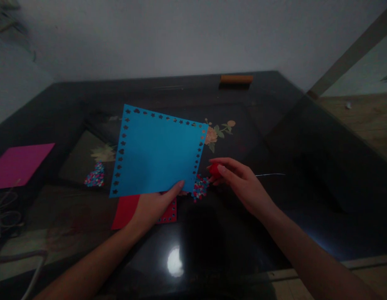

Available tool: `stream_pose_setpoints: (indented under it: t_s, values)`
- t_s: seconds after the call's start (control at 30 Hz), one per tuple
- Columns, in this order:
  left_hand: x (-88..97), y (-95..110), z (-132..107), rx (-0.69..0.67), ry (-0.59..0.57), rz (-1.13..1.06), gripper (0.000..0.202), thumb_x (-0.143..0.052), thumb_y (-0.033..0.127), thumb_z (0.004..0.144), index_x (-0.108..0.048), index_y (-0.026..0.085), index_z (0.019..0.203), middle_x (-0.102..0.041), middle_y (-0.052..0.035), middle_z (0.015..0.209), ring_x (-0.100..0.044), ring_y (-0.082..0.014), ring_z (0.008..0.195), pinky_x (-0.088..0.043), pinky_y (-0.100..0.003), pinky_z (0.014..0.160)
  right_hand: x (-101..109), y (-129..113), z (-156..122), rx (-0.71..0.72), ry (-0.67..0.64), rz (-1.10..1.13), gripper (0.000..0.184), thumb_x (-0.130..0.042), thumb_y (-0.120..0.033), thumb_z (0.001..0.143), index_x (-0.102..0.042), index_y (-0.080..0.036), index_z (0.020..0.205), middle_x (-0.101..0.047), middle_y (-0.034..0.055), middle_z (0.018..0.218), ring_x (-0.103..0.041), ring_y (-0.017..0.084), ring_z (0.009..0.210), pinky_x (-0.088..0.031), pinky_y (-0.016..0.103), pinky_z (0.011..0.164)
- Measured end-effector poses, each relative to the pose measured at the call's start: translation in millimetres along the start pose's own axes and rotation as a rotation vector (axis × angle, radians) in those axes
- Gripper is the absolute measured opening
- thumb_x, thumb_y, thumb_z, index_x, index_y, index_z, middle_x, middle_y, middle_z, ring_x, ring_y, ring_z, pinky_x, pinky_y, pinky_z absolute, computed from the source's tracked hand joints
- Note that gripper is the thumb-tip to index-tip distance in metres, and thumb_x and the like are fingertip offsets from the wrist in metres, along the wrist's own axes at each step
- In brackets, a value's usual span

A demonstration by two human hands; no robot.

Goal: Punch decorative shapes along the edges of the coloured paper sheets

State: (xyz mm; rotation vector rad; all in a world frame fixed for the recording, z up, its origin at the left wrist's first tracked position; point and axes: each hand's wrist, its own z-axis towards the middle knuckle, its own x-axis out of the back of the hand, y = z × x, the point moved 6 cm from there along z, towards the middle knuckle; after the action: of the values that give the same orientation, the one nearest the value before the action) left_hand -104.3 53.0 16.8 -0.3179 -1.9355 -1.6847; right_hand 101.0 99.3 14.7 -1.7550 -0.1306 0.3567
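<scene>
My left hand (156, 204) is closed on the lower edge of a blue sheet of paper (158, 154), thumb on top. Small shapes, stars among them, are cut out along its left, top and right edges. In my right hand (240, 179), just right of the sheet, is a small red paper punch (215, 170), partly covered by my fingers. Below the two, a heap of tiny coloured paper cutouts (200, 187) lies on the table. A red sheet (126, 210) with punched holes along its edge shows beneath my left hand, partly hidden.
The dark glossy table (293, 125) has printed flowers (211, 135). A second heap of cutouts (96, 175) lies left of the blue sheet, and a magenta sheet (23, 166) at the far left. Near the wall rests an orange-brown roll (236, 79).
</scene>
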Motion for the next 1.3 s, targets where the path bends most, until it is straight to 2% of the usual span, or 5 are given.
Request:
stream_pose_setpoints:
  t_s: [0.4,0.73,1.03,1.17,1.3]
  values:
    - [-2.4,-1,6,0.013,-0.025,-0.143,0.033,-0.062,0.045,0.069,-0.066,0.016,0.085,-0.075,-0.0113,0.087,-0.07,-0.0307,0.086,-0.05,-0.046,0.091,6,9,10,0.047,-0.003,-0.164,0.032,-0.072,-0.025,0.069,-0.064,-0.02,0.099,-0.064,-0.0009,0.08,-0.063,0.014,0.069,-0.052,0.03,0.064]
    - [-9.9,2,5,0.007,-0.101,-0.304,0.031,-0.062,0.04,0.069,-0.058,0.015,0.087,-0.073,-0.0074,0.074,-0.07,-0.0245,0.061,-0.057,-0.039,0.065,18,-18,12,0.195,0.09,-0.32,0.035,-0.07,-0.027,0.068,-0.061,-0.018,0.1,-0.069,0.0056,0.094,-0.067,0.018,0.082,-0.053,0.035,0.074]
    - [-9.3,4,4,-0.075,-0.119,-0.227,0.025,-0.06,0.043,0.073,-0.058,0.018,0.071,-0.069,-0.0036,0.061,-0.067,-0.0241,0.059,-0.054,-0.035,0.061,101,-58,61,0.396,0.462,-0.85,0.026,-0.065,-0.025,0.071,-0.065,-0.016,0.096,-0.071,0.0084,0.092,-0.066,0.019,0.07,-0.051,0.034,0.069]
    - [-8.3,8,2,-0.067,-0.105,-0.204,0.024,-0.059,0.043,0.071,-0.058,0.019,0.067,-0.069,-0.0034,0.06,-0.067,-0.024,0.058,-0.053,-0.034,0.059,134,-48,72,0.382,0.595,-0.938,0.027,-0.063,-0.023,0.073,-0.065,-0.014,0.099,-0.07,0.0121,0.092,-0.066,0.023,0.08,-0.05,0.037,0.075]
    - [-8.5,8,0,-0.069,-0.098,-0.174,0.025,-0.06,0.044,0.07,-0.059,0.019,0.068,-0.069,-0.0038,0.061,-0.067,-0.0246,0.059,-0.054,-0.036,0.061,140,-31,74,0.339,0.601,-1.05,0.028,-0.064,-0.024,0.075,-0.065,-0.018,0.102,-0.07,0.0106,0.089,-0.064,0.024,0.079,-0.048,0.038,0.073]
